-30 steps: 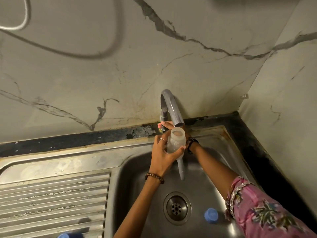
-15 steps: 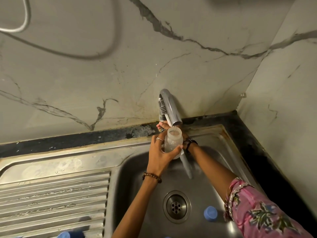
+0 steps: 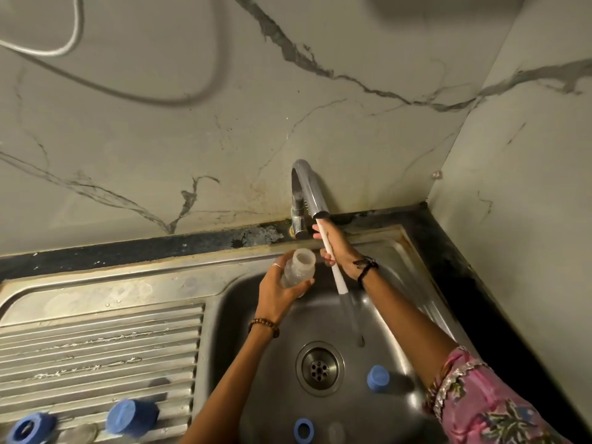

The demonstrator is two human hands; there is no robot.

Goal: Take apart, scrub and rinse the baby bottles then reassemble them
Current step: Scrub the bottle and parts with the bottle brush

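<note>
My left hand (image 3: 275, 293) grips a clear, uncapped baby bottle (image 3: 299, 267), tilted with its mouth up, just left of the water stream (image 3: 339, 283). The stream runs from the tap spout (image 3: 309, 190) into the steel sink (image 3: 243, 302) and misses the bottle. My right hand (image 3: 341, 253) reaches behind the stream toward the tap base, fingers extended and holding nothing that I can see. A blue cap (image 3: 378, 378) and a blue ring (image 3: 303, 429) lie in the basin near the drain (image 3: 319, 368).
On the ribbed drainboard (image 3: 96, 347) at the front left lie a blue cap (image 3: 131, 416), a blue ring (image 3: 27, 429) and a clear part (image 3: 77, 434). Marble walls close in behind and to the right. A cable (image 3: 73, 33) hangs at top left.
The bottle has moved left and down, out from under the spout. The stream now falls straight into the basin. My right hand stays by the tap base.
</note>
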